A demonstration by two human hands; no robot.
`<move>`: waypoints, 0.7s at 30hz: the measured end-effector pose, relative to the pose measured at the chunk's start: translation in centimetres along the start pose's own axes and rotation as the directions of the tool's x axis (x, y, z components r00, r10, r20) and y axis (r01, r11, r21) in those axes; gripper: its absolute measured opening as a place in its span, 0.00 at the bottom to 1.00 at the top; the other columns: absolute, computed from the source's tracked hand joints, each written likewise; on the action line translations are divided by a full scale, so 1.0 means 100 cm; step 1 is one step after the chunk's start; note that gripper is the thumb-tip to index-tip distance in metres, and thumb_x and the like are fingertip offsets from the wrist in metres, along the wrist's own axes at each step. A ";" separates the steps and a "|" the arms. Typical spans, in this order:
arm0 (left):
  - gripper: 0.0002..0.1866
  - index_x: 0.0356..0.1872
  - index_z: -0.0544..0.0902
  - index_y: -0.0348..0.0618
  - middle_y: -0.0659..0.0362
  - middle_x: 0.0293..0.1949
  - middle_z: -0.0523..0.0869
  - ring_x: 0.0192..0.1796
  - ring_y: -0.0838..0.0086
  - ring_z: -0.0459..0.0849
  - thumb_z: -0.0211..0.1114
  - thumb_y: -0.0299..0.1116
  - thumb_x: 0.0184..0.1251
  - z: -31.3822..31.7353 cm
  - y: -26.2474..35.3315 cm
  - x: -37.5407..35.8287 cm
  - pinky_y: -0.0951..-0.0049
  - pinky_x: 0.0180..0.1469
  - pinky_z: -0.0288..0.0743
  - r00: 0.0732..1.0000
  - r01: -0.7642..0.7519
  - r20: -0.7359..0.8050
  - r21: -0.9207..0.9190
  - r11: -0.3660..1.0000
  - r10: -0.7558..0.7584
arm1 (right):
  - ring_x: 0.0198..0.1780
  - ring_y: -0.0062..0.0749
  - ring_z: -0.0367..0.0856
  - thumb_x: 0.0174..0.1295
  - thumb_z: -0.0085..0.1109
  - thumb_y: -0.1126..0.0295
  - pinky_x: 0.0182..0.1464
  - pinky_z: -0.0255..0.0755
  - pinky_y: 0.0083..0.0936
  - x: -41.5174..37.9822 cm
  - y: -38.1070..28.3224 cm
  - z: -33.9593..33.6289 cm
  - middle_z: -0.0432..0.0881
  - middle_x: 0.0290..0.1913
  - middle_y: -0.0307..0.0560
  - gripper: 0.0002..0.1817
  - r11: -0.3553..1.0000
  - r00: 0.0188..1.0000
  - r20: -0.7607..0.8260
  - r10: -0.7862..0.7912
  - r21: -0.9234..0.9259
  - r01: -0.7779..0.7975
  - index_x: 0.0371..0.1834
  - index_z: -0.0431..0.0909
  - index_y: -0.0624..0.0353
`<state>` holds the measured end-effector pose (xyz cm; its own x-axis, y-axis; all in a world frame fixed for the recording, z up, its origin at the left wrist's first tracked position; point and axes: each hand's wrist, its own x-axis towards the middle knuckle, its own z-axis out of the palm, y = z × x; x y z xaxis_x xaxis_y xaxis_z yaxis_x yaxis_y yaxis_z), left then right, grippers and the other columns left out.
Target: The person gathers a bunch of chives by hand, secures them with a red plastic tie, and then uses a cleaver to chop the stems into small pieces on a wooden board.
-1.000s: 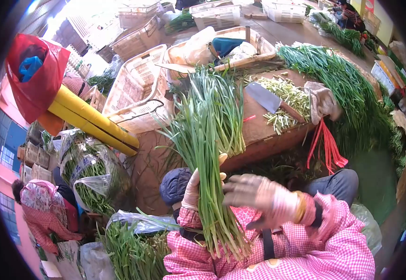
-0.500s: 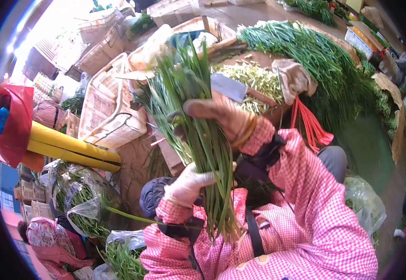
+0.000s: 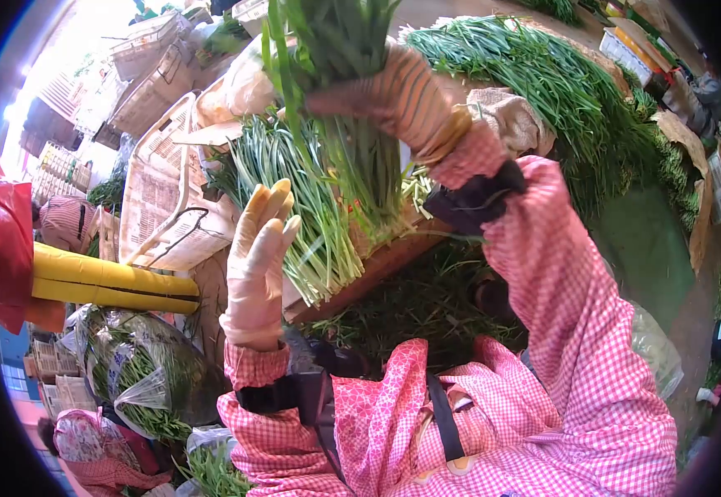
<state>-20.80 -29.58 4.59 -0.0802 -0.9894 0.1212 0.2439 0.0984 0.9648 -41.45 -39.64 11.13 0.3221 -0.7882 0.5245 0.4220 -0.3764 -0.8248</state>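
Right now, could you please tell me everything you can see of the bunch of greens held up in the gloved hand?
The bunch of greens is long, thin, flat green stalks, paler toward the cut ends, which hang downward. The right hand, in a striped glove, grips it around the middle and holds it high above the wooden board. Its leafy tops run out of view. The left hand stands open, apart from it.

— What does the raised bunch of chives (image 3: 352, 124) look like?
— Long, thin green stalks gathered tight in the gloved right hand (image 3: 393, 95); leafy tops fan upward out of view; paler cut ends hang down, roughly level.
— And its pose?
— Nearly upright, lifted above the wooden board (image 3: 393, 257); the open left hand (image 3: 259, 257) stands beside it, not touching.
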 end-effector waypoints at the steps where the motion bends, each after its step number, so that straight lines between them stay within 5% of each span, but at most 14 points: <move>1: 0.29 0.66 0.62 0.41 0.49 0.67 0.63 0.68 0.62 0.63 0.58 0.39 0.66 -0.005 -0.005 0.006 0.62 0.68 0.56 0.999 0.026 0.022 -0.030 0.999 -0.025 | 0.49 0.27 0.79 0.50 0.68 0.76 0.53 0.75 0.25 -0.002 0.020 -0.008 0.82 0.48 0.43 0.23 0.999 1.000 0.007 -0.021 0.034 0.021 0.52 0.77 0.63; 2: 0.31 0.66 0.62 0.40 0.50 0.66 0.64 0.68 0.64 0.64 0.60 0.34 0.63 -0.004 -0.001 0.012 0.64 0.67 0.57 1.000 0.009 0.029 -0.012 1.000 -0.009 | 0.49 0.27 0.79 0.48 0.69 0.76 0.54 0.74 0.25 0.000 0.031 -0.015 0.82 0.48 0.43 0.25 0.997 0.999 0.013 -0.047 0.066 0.046 0.53 0.77 0.62; 4: 0.36 0.67 0.60 0.39 0.52 0.65 0.66 0.67 0.69 0.64 0.66 0.25 0.57 0.005 0.011 0.023 0.70 0.66 0.60 0.999 -0.011 0.041 0.020 1.000 0.011 | 0.47 0.22 0.79 0.48 0.70 0.73 0.51 0.74 0.23 0.008 0.037 -0.019 0.81 0.50 0.41 0.25 0.968 0.988 -0.017 -0.155 -0.204 0.148 0.53 0.77 0.58; 10: 0.40 0.66 0.61 0.41 0.55 0.59 0.73 0.59 0.69 0.72 0.70 0.22 0.50 0.035 0.072 0.041 0.69 0.60 0.67 0.935 -0.067 0.355 0.153 0.986 0.008 | 0.45 0.20 0.79 0.48 0.70 0.71 0.49 0.74 0.22 0.005 0.009 0.001 0.82 0.47 0.40 0.25 0.952 0.988 0.038 -0.150 -0.265 0.155 0.52 0.78 0.56; 21: 0.32 0.60 0.68 0.39 0.56 0.51 0.79 0.50 0.69 0.79 0.68 0.21 0.50 0.059 0.077 -0.002 0.70 0.54 0.73 0.972 0.055 0.229 -0.047 0.997 -0.043 | 0.39 0.16 0.80 0.47 0.70 0.66 0.44 0.74 0.18 -0.043 -0.053 0.057 0.84 0.43 0.37 0.23 0.953 0.978 0.135 -0.162 -0.236 0.190 0.50 0.80 0.52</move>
<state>-24.61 -28.03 13.41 -0.3098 -0.9420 0.1294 0.2839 0.0383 0.9581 -40.21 -31.47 14.47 0.3612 -0.6438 0.6745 0.2632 -0.6236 -0.7361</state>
